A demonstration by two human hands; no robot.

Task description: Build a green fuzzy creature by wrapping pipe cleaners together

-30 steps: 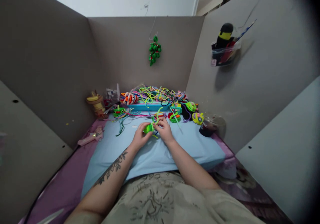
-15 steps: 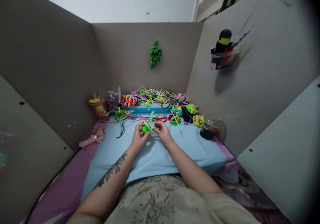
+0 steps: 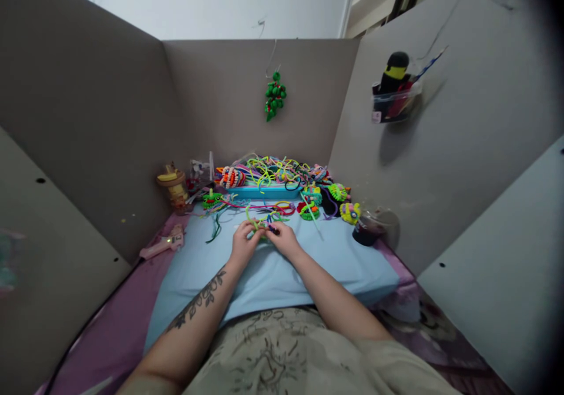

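Over the blue cloth (image 3: 211, 277), my left hand (image 3: 245, 241) and my right hand (image 3: 284, 240) meet at the fingertips, both closed on one small piece. It is a green pipe-cleaner piece (image 3: 261, 227), mostly covered by my fingers. A light green strand curls up from it above the left fingers, and some dark blue shows by the right fingertips. Just beyond lies a pink-red loop (image 3: 286, 208) of fuzzy strand. A pale green stick (image 3: 312, 214) leans at the right, against a red and green fuzzy piece (image 3: 304, 210).
A blue tray (image 3: 264, 193) heaped with colourful pipe cleaners (image 3: 268, 171) stands at the back. Finished-looking fuzzy pieces (image 3: 350, 213) and a dark cup (image 3: 366, 233) sit at the right. A pink glue gun (image 3: 164, 245) and a brown cup (image 3: 173, 186) are on the left. Grey panels (image 3: 255, 101) surround the table.
My hands have drawn closer together and turned the green piece, so less of it shows. Its light green strand now curls lower and further left.
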